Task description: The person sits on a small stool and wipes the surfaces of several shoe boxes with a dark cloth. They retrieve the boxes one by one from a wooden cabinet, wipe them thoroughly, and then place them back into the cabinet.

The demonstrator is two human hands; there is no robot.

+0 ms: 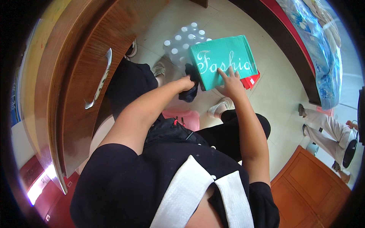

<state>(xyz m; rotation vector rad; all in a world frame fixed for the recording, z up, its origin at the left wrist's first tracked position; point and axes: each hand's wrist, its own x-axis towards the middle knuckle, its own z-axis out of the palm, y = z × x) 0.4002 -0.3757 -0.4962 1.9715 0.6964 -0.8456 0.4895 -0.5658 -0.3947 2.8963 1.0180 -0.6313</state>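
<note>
A teal cardboard box (219, 52) with white script lettering is in front of me, tilted, above the tiled floor. My right hand (230, 84) lies on its face near the lower edge, fingers spread. At the box's left side, my left hand (187, 83) grips a bunched dark cloth (188, 95). Its fingertips are partly hidden by the cloth. Behind the box is a translucent plastic bag (182, 47) with white dots. A red packet or box (251, 80) sticks out under the teal box's right corner; most of it is covered.
A wooden drawer or cabinet front (82, 85) with a metal handle (99, 79) is close on my left. A pink stool (188, 118) shows between my legs. Right are a bed edge (302, 65), an orange-brown wooden panel (310, 188) and another person in pale trousers (328, 122).
</note>
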